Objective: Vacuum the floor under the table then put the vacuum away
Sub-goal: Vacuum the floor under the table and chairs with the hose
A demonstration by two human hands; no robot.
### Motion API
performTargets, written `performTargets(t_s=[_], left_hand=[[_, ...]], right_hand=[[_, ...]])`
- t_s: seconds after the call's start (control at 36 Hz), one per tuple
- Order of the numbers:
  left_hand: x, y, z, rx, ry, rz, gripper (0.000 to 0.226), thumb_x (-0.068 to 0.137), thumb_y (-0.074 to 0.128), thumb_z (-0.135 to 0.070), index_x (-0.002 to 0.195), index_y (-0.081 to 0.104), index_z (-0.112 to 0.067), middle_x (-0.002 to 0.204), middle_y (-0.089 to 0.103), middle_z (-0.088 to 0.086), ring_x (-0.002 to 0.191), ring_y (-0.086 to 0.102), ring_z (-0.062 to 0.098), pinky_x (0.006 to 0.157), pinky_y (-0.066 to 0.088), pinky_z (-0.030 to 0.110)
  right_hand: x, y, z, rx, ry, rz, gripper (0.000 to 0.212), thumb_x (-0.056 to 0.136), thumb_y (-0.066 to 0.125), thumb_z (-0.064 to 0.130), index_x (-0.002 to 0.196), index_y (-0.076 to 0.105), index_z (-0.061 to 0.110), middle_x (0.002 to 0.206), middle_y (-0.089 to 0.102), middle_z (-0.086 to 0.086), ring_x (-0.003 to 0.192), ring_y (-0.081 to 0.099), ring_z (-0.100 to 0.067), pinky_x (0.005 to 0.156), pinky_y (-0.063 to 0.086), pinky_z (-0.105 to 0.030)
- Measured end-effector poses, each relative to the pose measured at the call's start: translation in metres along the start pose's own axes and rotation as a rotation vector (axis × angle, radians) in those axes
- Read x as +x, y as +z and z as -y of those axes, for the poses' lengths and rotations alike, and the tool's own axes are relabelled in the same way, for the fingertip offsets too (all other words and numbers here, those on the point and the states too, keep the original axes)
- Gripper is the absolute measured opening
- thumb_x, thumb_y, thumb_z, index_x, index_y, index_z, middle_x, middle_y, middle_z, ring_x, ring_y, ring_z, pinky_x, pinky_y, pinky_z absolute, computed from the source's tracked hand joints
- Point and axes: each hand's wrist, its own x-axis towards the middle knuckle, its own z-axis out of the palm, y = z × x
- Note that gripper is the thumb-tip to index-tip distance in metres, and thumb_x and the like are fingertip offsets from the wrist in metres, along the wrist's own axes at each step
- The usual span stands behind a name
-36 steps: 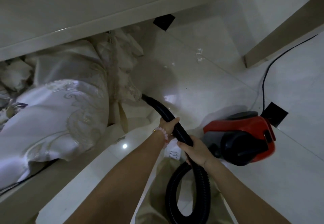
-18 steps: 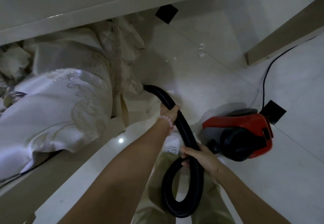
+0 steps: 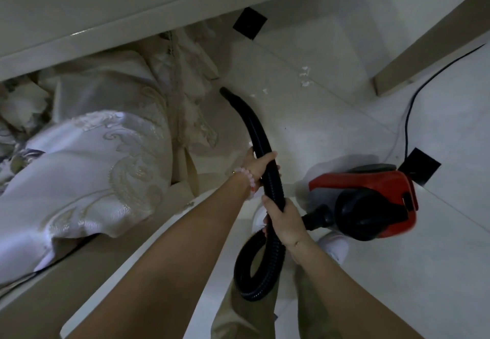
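Note:
A black ribbed vacuum hose [image 3: 248, 118] runs from the red and black vacuum body [image 3: 371, 200] on the floor, loops below my hands and ends in a bare nozzle tip [image 3: 225, 91] over the white tiles. My left hand [image 3: 258, 164], with a pink bead bracelet, grips the hose higher up. My right hand [image 3: 282, 219] grips it just below, near the vacuum's hose socket. Small white scraps [image 3: 305, 76] lie on the floor beyond the tip, under the pale table edge [image 3: 159, 20].
A chair draped in embroidered cream cloth [image 3: 87, 166] fills the left side, close to the nozzle. A table leg [image 3: 424, 46] stands at the upper right, with the black power cord [image 3: 408, 115] trailing past it. My white shoes [image 3: 335, 245] are by the vacuum.
The nozzle tip has come out from beside the draped chair and now points up over open tiles toward the scraps. My right hand slid up the hose, closer to my left.

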Motion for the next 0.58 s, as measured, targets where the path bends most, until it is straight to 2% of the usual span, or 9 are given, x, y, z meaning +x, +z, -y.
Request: performTargets(t_s=[0.11,0.22,0.36,0.47,0.53,0.58], left_hand=[[0.008,0.012,-0.011,0.078,0.034,0.045,0.052,0.091,0.061,-0.017,0.137,0.036,-0.017,0.092,0.058,0.008,0.080,0.061,0.022,0.087,0.055,0.047],[0.012,0.033,-0.028,0.143,0.071,0.098,0.052,0.093,0.056,-0.011,0.139,0.032,-0.015,0.093,0.054,0.008,0.075,0.058,0.021,0.084,0.053,0.046],[0.014,0.051,-0.042,0.258,0.099,0.158,0.051,0.093,0.056,-0.013,0.139,0.034,-0.016,0.091,0.053,0.008,0.075,0.057,0.022,0.088,0.052,0.048],[0.009,0.063,-0.045,0.338,0.125,0.227,0.049,0.094,0.055,-0.011,0.138,0.036,-0.018,0.090,0.053,0.008,0.073,0.056,0.022,0.079,0.053,0.043],[0.007,0.070,-0.044,0.398,0.142,0.241,0.046,0.095,0.054,-0.011,0.137,0.037,-0.015,0.088,0.052,0.007,0.073,0.055,0.023,0.083,0.052,0.045],[0.004,0.076,-0.040,0.456,0.148,0.233,0.042,0.095,0.052,-0.012,0.135,0.039,-0.012,0.088,0.051,0.007,0.080,0.054,0.026,0.090,0.050,0.049]], right_hand=[[0.009,-0.008,0.009,0.067,-0.003,-0.011,0.026,0.093,0.056,0.030,0.096,0.048,0.006,0.062,0.051,-0.006,0.038,0.050,-0.009,0.041,0.044,-0.019],[0.015,-0.013,0.019,0.162,-0.008,-0.038,0.026,0.093,0.057,0.030,0.098,0.047,0.007,0.063,0.049,-0.007,0.041,0.048,-0.013,0.042,0.045,-0.021],[0.018,-0.016,0.030,0.213,-0.048,-0.090,0.024,0.094,0.055,0.028,0.091,0.047,0.006,0.061,0.047,-0.008,0.036,0.047,-0.010,0.039,0.043,-0.019],[0.018,-0.018,0.031,0.270,-0.043,-0.115,0.025,0.094,0.055,0.030,0.096,0.048,0.006,0.061,0.047,-0.008,0.038,0.047,-0.012,0.040,0.043,-0.020],[0.016,-0.020,0.029,0.277,-0.033,-0.129,0.030,0.093,0.055,0.032,0.106,0.050,0.005,0.063,0.048,-0.007,0.040,0.048,-0.012,0.041,0.044,-0.021],[0.013,-0.023,0.028,0.281,-0.027,-0.134,0.030,0.094,0.054,0.031,0.106,0.050,0.004,0.063,0.049,-0.007,0.037,0.048,-0.011,0.040,0.043,-0.020]])
